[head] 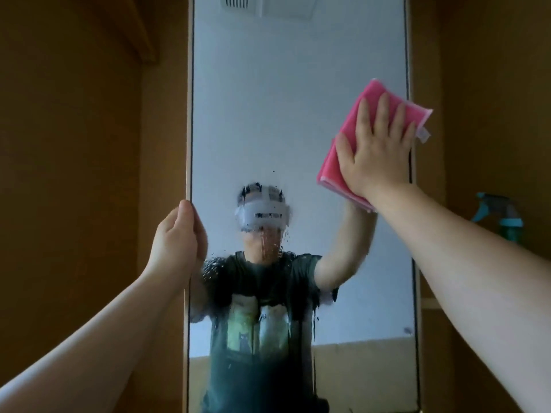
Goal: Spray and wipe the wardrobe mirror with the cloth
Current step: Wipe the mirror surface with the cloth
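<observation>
A tall wardrobe mirror (268,114) with a pale frame fills the middle of the view. Spray droplets and runs cover its lower middle part, over the reflection of a person. My right hand (377,150) presses a folded pink cloth (369,111) flat against the glass at the mirror's right edge, fingers straight and spread. My left hand (179,239) grips the mirror's left edge, thumb and fingers curled round the frame. A teal spray bottle (504,219) stands to the right, behind my right forearm, partly hidden.
Brown wooden wardrobe panels (74,174) flank the mirror on both sides. A wooden shelf edge (432,302) shows at the right, below the spray bottle.
</observation>
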